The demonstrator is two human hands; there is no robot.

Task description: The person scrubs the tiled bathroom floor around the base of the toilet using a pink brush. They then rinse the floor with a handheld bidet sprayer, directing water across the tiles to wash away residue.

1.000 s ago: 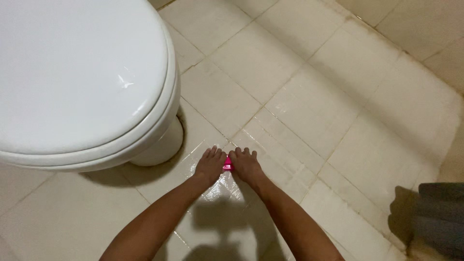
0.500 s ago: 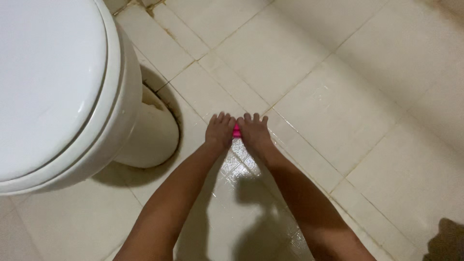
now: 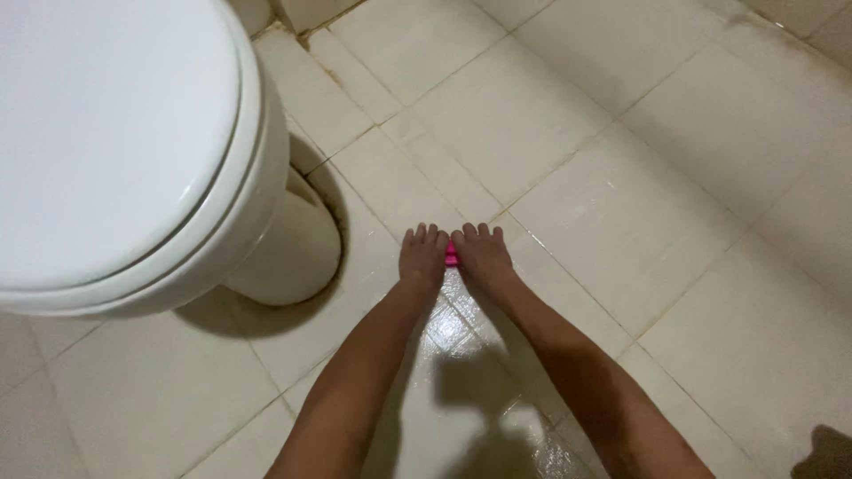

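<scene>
1. Packages: 0 in view.
2. Labels: 0 in view.
3. Signs: 0 in view.
4. Screens: 0 in view.
</scene>
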